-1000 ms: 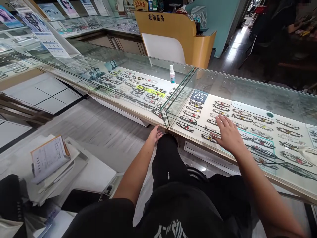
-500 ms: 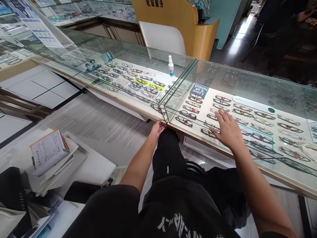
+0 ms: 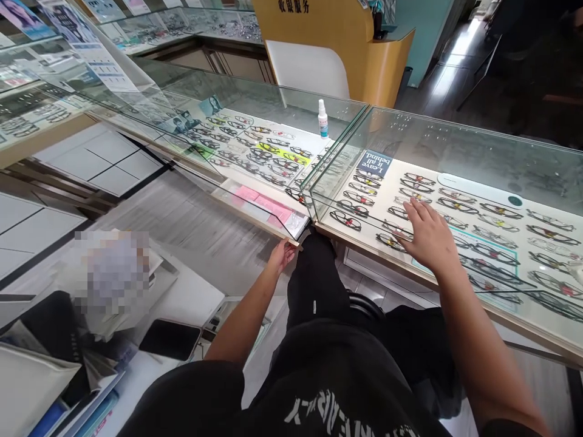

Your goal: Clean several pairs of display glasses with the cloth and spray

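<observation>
My left hand (image 3: 282, 255) has its fingers hooked on the front edge of a shallow drawer (image 3: 273, 229), near the drawer's right end. The drawer is partly pulled out from under the glass display case, and flat pink packets (image 3: 264, 205) lie inside it. My right hand (image 3: 430, 237) rests with fingers spread on the glass top of the right-hand display case (image 3: 478, 145). Beneath that glass are rows of eyeglasses (image 3: 345, 220). A small white spray bottle (image 3: 323, 120) stands upright at the left case, near the joint between the two cases.
On the left, a white desk (image 3: 195, 285) carries a black phone (image 3: 170, 340), papers and folders. A white chair (image 3: 310, 70) stands beyond the cases, before a yellow counter (image 3: 337, 30). My knee is close under the joint between the cases.
The drawer has come out toward me, with my left hand moving down and back along with it. Pink packets now show inside. My right hand stays on the glass; the view shifts slightly.
</observation>
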{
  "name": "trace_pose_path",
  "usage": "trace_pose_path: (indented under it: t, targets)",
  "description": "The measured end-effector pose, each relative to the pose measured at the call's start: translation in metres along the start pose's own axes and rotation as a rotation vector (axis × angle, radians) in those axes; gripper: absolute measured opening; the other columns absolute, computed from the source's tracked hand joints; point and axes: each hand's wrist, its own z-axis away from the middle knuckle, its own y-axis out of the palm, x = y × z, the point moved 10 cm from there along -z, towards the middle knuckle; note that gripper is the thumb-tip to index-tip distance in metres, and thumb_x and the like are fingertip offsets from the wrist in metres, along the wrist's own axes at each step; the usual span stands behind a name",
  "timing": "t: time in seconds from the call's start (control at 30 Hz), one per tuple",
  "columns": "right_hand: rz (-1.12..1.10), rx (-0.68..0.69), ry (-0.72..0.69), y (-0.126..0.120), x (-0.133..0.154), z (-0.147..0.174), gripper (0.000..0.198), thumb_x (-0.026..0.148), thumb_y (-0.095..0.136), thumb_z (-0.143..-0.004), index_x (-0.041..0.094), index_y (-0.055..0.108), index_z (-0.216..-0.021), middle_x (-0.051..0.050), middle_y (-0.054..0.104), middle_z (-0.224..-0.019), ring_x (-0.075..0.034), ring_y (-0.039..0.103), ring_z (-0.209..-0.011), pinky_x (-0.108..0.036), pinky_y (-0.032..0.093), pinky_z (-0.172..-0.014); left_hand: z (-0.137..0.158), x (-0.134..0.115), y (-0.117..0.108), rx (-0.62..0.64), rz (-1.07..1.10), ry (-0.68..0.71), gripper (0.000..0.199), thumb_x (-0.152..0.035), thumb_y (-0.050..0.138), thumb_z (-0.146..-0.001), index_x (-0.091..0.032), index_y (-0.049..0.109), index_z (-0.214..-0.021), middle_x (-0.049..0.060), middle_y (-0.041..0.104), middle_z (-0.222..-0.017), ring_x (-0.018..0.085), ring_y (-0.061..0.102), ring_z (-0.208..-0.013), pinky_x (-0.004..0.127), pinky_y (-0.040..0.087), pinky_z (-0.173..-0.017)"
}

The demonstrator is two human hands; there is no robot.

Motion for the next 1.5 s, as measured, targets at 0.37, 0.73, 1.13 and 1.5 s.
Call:
trace_pose_path:
  t: [0.37,0.73,1.13,1.5]
  targets:
    - [-0.001,-0.008,-0.012,0.000,-0.002,0.002,0.079,0.056,0.050,-0.107,0.015,0.037,-0.173,-0.021,0.043,-0.179,-0.045,0.041,-0.164,-0.066,0.042,-0.128,0.058,0.041,-0.074,-0.028,0.241,-0.059,0.024,-0.040,0.068,-0.101,-0.016,0.066,-0.097,0.011,0.077,-0.100,0.023,0.079,-0.098,0.032,0.063,-0.082]
    - [0.016,0.010,-0.033,0.007,-0.008,0.004,0.082,0.054,0.053,-0.105,0.017,0.031,-0.175,-0.020,0.038,-0.182,-0.044,0.037,-0.167,-0.066,0.042,-0.128,0.103,0.071,-0.108,-0.022,0.446,-0.106,0.024,-0.041,0.071,-0.091,-0.020,0.062,-0.101,0.009,0.072,-0.094,0.024,0.075,-0.086,0.039,0.067,-0.075]
    - [0.042,0.030,-0.035,0.003,-0.004,0.004,0.080,0.051,0.052,-0.107,0.014,0.032,-0.175,-0.020,0.041,-0.180,-0.043,0.038,-0.166,-0.063,0.043,-0.128,0.145,0.067,-0.145,-0.078,0.293,-0.082,0.028,-0.046,0.060,-0.094,-0.019,0.066,-0.096,0.014,0.074,-0.099,0.029,0.076,-0.097,0.036,0.063,-0.073]
    - [0.036,0.012,-0.030,-0.001,0.004,0.004,0.075,0.050,0.050,-0.108,0.012,0.037,-0.172,-0.021,0.043,-0.179,-0.043,0.040,-0.166,-0.062,0.042,-0.130,0.276,0.020,0.012,0.594,-0.765,-0.152,0.020,-0.045,0.083,-0.087,-0.025,0.081,-0.091,0.007,0.076,-0.082,0.024,0.068,-0.081,0.034,0.051,-0.078]
